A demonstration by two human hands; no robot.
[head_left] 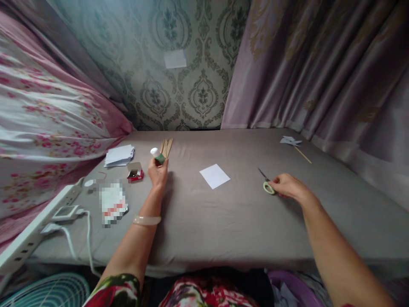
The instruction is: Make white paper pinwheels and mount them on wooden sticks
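My left hand (158,172) is closed around a small green bottle (160,159) with a white cap, near the left of the cloth-covered table. Just behind it lies a bundle of thin wooden sticks (166,147). A white square of paper (214,176) lies flat in the middle, between my hands and touched by neither. On the right, my right hand (289,186) grips a pair of scissors (269,186) by its pale green handles, blades pointing away and to the left.
A paper pinwheel (290,141) on a stick lies at the back right. Stacked white paper (119,155), an open red box (135,174) of small metal pieces and a blurred packet (113,202) are on the left. A power strip (25,245) with cables runs along the left edge.
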